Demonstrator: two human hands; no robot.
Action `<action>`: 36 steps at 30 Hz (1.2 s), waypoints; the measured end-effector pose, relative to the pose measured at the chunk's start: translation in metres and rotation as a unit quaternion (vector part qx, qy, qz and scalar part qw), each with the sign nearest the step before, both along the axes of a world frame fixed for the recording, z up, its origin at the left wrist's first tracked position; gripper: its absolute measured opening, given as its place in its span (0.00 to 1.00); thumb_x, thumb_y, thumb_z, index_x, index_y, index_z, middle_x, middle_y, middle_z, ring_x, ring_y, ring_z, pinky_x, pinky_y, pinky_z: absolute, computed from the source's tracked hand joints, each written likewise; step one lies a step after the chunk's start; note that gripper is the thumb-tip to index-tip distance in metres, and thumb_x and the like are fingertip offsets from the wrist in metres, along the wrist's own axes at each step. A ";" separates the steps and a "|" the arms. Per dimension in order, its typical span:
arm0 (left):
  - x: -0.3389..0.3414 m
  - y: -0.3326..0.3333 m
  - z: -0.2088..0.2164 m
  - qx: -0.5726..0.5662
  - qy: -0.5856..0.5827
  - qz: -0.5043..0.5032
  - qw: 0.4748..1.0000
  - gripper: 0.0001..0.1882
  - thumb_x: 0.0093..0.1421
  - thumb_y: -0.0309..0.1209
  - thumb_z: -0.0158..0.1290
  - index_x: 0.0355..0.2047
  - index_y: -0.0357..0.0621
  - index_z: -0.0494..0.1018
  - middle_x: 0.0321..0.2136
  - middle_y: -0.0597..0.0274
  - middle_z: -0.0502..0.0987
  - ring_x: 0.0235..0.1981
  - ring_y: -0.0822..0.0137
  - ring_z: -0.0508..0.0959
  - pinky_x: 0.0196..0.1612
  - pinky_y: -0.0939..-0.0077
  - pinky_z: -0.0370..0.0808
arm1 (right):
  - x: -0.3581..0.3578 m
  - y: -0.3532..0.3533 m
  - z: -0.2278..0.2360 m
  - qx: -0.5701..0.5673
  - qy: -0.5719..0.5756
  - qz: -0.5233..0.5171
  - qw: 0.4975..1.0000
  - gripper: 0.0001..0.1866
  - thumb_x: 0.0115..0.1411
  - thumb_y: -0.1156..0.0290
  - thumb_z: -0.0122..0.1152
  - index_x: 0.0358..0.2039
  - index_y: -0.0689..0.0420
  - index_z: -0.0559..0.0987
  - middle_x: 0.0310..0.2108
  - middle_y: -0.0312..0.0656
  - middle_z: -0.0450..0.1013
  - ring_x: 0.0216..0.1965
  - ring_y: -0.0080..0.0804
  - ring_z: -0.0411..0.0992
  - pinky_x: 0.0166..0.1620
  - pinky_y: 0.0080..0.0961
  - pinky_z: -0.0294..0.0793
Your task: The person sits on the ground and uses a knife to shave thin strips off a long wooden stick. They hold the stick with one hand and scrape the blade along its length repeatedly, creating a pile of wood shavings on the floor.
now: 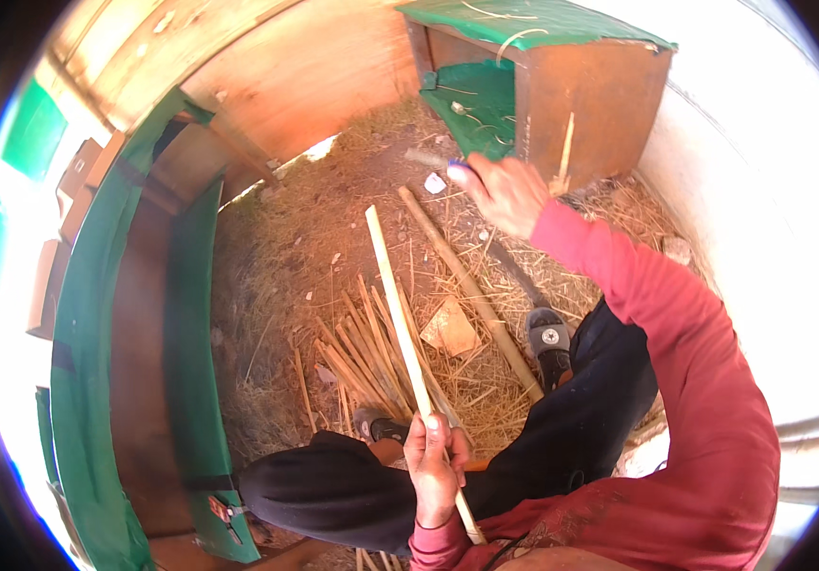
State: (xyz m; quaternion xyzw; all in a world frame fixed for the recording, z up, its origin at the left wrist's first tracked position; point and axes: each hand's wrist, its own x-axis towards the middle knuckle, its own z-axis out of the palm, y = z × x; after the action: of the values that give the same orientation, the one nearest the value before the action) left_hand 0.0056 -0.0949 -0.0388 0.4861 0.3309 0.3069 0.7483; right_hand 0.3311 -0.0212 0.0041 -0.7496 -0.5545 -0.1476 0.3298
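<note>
My left hand (436,462) is closed round the lower part of a long pale wooden strip (392,285), which slants up and away from my lap. Out ahead and to the right, my right hand (509,195) is closed on a knife (457,165). A bit of its blue handle shows at the fingers, and its greyish blade is smeared by motion. The blade is apart from the strip, beyond its far end to the right. On the ground between my feet lies a fanned bundle of split wooden strips (357,352), partly behind the held strip.
A round pole (471,285) lies right of the bundle, beside a flat piece of wood (449,326). Straw and shavings (495,400) litter the ground. Green-covered shelving (95,362) stands left, with an orange-and-black tool (224,511) on it. A green-topped wooden cabinet (590,105) stands far right.
</note>
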 end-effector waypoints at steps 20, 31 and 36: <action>0.000 -0.005 0.011 0.004 -0.020 -0.011 1.000 0.19 0.70 0.44 0.40 0.24 0.48 0.59 0.08 0.67 0.58 0.06 0.79 0.56 0.08 0.84 0.50 | 0.014 0.006 0.007 0.041 -0.066 -0.028 0.997 0.23 0.66 0.50 0.47 0.27 0.59 0.71 0.09 0.47 0.65 0.11 0.47 0.66 0.16 0.41 0.64; -0.003 -0.001 0.002 0.009 -0.039 -0.032 0.999 0.20 0.70 0.45 0.38 0.24 0.48 0.59 0.06 0.66 0.58 0.06 0.79 0.54 0.09 0.84 0.48 | -0.051 -0.025 -0.002 -0.021 -0.032 0.265 0.964 0.20 0.60 0.52 0.58 0.30 0.58 0.72 0.14 0.47 0.69 0.14 0.46 0.69 0.18 0.39 0.64; -0.007 -0.009 0.004 0.001 -0.009 -0.056 0.998 0.18 0.70 0.43 0.39 0.25 0.47 0.60 0.07 0.64 0.60 0.06 0.78 0.55 0.10 0.84 0.49 | -0.027 -0.006 0.004 -0.112 0.022 0.062 0.992 0.23 0.64 0.48 0.50 0.31 0.59 0.74 0.12 0.47 0.67 0.13 0.41 0.69 0.15 0.38 0.65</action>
State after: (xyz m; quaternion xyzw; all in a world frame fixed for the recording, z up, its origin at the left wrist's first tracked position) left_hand -0.0012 -0.1042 -0.0344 0.5018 0.2959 0.2696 0.7667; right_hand 0.3039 -0.0267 0.0084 -0.7488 -0.6058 -0.0473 0.2648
